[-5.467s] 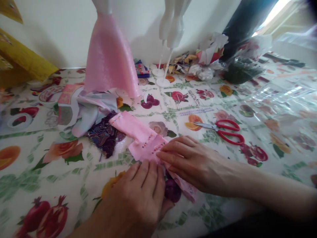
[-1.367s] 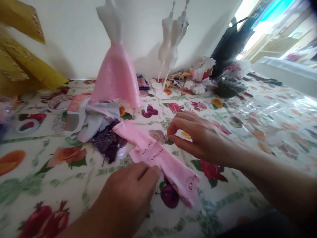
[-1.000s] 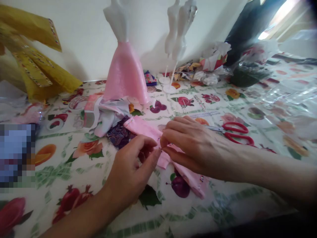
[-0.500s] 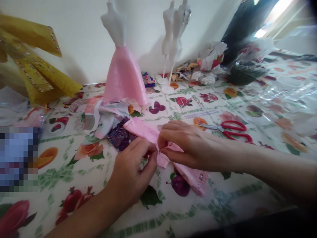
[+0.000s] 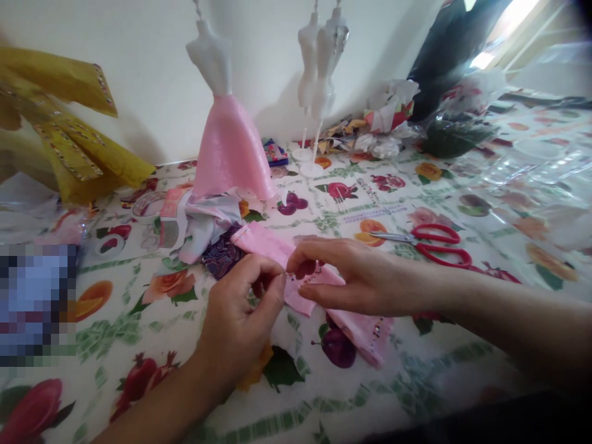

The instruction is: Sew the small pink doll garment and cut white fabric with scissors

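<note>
A small pink garment (image 5: 263, 243) with beaded trim lies on the floral tablecloth, partly hidden under both hands. My left hand (image 5: 245, 296) is closed in a pinch of thumb and forefinger at the garment's near side; whatever it grips is too small to make out. Over the garment's middle, my right hand (image 5: 337, 271) has its thumb apart from its curved fingers, the fingertips close to my left fingertips. Beneath the garment's far left end lies a dark patterned cloth (image 5: 224, 253). Red-handled scissors (image 5: 432, 240) rest open beyond my right wrist.
A small mannequin in a pink skirt (image 5: 231, 148) stands behind, with two bare ones (image 5: 324, 74) to its right. On the left are a yellow garment (image 5: 69, 135), a tape roll (image 5: 110, 242) and pale cloth (image 5: 208, 219). Fabric scraps and plastic bags (image 5: 386, 145) lie at the back right.
My left hand has shifted slightly left and away from the garment. My right thumb and fingers have spread further apart. The camera view has tilted a little.
</note>
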`<state>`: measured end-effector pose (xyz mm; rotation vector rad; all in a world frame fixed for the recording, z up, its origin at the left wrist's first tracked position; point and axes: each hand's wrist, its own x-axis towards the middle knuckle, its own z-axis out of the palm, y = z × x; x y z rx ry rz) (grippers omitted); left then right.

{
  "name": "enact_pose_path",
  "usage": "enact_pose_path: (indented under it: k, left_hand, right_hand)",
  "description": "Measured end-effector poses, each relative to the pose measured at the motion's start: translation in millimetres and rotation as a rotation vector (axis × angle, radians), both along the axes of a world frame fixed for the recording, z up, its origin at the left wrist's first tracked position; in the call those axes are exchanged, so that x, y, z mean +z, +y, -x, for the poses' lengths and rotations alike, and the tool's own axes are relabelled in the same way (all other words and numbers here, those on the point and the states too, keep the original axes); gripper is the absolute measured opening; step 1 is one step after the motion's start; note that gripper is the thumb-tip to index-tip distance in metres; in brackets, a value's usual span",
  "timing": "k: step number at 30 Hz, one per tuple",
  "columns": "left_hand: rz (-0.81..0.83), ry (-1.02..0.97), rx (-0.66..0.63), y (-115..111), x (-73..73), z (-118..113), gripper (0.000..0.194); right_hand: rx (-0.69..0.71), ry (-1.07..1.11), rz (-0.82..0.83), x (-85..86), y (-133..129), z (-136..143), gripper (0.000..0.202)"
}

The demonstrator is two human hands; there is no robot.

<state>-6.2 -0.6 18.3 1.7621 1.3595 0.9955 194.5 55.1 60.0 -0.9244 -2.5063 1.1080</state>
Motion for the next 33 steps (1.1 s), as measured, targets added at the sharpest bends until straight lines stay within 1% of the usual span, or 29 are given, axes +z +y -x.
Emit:
enact_pose_path:
  k: [3,6,10,14,21,24,27,30,33]
  left_hand:
    - [0.063,-0.071,-0.004,0,-0.9,0,0.010]
    - [0.096,-0.113,-0.013,0,-1.4,-1,0.010]
    - [0.186,-0.198,-0.032,0,-0.7,-1,0.012]
    - [0.235,-0.266,-0.043,1,0.3,-1,0.016]
    - [0.280,-0.264,-0.011,3,1.0,-2,0.022]
    - [0.298,-0.291,-0.047,3,-0.1,-1,0.020]
    - [0.304,-0.292,-0.096,3,-0.8,0,0.020]
    - [0.274,-0.242,-0.113,4,-0.2,1,0.017]
    - [0.246,-0.170,-0.101,4,0.6,2,0.016]
  right_hand:
    - [-0.035,0.043,0.095,-3.8,-1,2,0.008]
    - [-0.072,0.116,0.162,-9.5,1,4,0.008]
    - [-0.080,0.138,0.182,-12.8,3,5,0.008]
    - [-0.074,0.125,0.195,-10.0,4,5,0.008]
    - [-0.037,0.119,0.288,-5.7,4,7,0.009]
    - [-0.025,0.121,0.334,-5.2,4,7,0.010]
    - [-0.019,0.111,0.341,-5.6,5,6,0.010]
    - [-0.010,0.105,0.351,-7.0,5,5,0.009]
    - [-0.006,0.096,0.360,-8.0,4,5,0.009]
